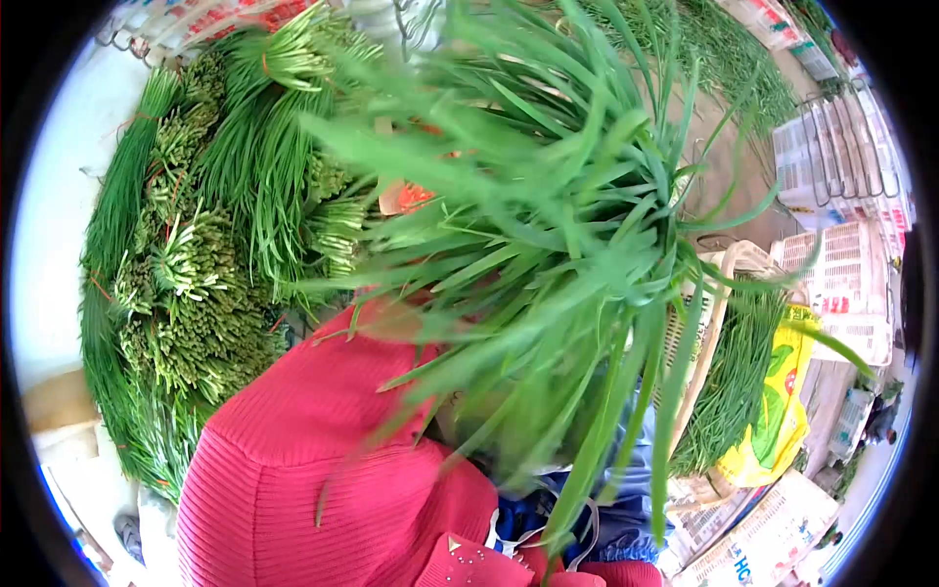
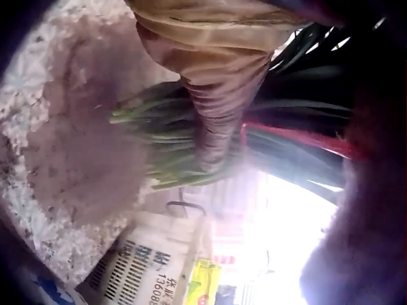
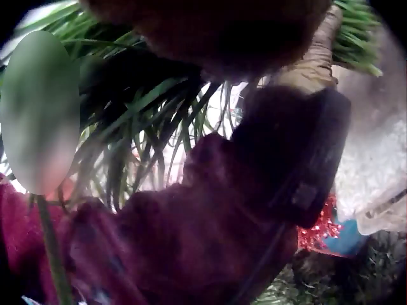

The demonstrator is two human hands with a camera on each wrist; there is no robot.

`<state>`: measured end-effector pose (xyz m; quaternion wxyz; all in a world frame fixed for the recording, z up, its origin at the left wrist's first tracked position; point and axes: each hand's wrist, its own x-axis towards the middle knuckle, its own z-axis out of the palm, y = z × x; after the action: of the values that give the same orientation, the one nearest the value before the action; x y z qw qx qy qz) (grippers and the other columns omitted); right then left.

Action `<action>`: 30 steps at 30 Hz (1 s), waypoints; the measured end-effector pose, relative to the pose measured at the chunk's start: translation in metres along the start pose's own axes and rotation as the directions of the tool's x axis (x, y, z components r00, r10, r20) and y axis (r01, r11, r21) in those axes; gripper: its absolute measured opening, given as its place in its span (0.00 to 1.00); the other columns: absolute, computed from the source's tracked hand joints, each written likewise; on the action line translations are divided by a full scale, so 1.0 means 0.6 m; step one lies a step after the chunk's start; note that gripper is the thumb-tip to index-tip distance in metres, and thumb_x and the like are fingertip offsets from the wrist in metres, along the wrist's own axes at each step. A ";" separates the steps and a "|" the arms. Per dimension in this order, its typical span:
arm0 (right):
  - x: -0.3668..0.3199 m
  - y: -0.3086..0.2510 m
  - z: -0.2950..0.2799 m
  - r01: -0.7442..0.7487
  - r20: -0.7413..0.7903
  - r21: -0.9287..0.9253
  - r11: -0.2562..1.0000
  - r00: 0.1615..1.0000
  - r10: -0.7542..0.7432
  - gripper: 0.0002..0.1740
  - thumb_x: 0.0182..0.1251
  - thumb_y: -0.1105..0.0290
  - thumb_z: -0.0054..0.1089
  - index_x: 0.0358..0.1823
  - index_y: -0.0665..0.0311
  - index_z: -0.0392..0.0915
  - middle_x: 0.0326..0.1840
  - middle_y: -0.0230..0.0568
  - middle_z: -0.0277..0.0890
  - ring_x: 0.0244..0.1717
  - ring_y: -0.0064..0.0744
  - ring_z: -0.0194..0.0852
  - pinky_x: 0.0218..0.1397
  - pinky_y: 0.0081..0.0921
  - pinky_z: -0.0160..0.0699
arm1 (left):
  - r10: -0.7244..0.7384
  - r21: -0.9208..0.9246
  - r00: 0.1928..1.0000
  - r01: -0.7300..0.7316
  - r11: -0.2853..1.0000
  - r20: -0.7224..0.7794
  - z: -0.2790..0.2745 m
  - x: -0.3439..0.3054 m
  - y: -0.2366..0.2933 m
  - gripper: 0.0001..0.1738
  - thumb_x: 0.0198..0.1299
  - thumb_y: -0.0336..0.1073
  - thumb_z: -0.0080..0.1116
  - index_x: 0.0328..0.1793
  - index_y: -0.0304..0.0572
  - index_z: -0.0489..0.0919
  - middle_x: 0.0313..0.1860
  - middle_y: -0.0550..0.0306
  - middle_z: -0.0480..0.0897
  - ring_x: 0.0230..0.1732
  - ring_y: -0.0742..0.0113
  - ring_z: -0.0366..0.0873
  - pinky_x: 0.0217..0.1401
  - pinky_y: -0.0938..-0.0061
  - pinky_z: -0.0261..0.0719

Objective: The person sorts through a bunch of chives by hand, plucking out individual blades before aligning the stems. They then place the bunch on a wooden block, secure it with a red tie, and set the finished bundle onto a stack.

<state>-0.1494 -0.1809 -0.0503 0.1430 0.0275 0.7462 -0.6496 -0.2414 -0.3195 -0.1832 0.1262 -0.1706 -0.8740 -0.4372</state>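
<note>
A large bunch of garlic chives (image 1: 587, 225) fills the middle of the head view, its blades fanned out and partly blurred, hiding most of both hands. In the left wrist view my left hand (image 2: 216, 76), in a wrinkled tan glove, curls its fingers round the bunch near the pale cut ends (image 2: 168, 178). A red tie (image 2: 299, 138) crosses the bunch beside the fingers. My right hand (image 3: 222, 32) is a dark blur at the top of the right wrist view, against the leaves; its fingers are hidden, and I cannot tell what they hold.
Tied bundles of chives (image 1: 201, 264) are piled at the left. On the right stand a plastic crate (image 1: 709, 333), loose chives (image 1: 734, 382), a yellow bag (image 1: 778, 411) and white crates (image 1: 836, 284). More loose chives (image 1: 714, 49) lie at the back. A pink sleeve (image 1: 313, 430) spans the front.
</note>
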 end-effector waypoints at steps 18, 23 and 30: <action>0.089 0.093 -0.019 -0.081 -0.109 -0.012 0.997 0.991 0.079 0.13 0.62 0.70 0.65 0.46 0.71 0.83 0.32 0.33 0.81 0.26 0.18 0.68 0.29 0.20 0.67 | -0.295 0.827 0.913 -0.077 0.557 0.283 0.122 -0.024 -0.047 0.48 0.50 0.50 0.63 0.76 0.34 0.62 0.65 0.38 0.74 0.66 0.44 0.72 0.64 0.26 0.61; 0.080 0.155 -0.022 -0.185 0.024 -0.250 0.951 0.980 0.197 0.17 0.59 0.68 0.63 0.46 0.71 0.84 0.40 0.47 0.85 0.39 0.37 0.81 0.45 0.29 0.78 | -0.303 0.909 0.935 -0.046 0.415 0.185 0.152 -0.014 -0.102 0.43 0.54 0.49 0.61 0.75 0.34 0.64 0.57 0.42 0.78 0.59 0.47 0.75 0.60 0.35 0.67; 0.055 0.214 -0.045 -0.442 0.233 -0.470 0.764 0.773 0.590 0.14 0.58 0.66 0.63 0.45 0.62 0.85 0.44 0.51 0.85 0.48 0.48 0.84 0.52 0.36 0.82 | -0.458 0.789 0.803 -0.023 0.614 0.380 0.096 -0.011 -0.011 0.65 0.40 0.52 0.78 0.81 0.43 0.50 0.71 0.38 0.67 0.73 0.41 0.62 0.66 0.26 0.58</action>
<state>-0.1567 -0.1397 -0.1788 0.4587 0.0848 0.7813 -0.4148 -0.2419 -0.2780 -0.2239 -0.1270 -0.1058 -0.9858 0.0280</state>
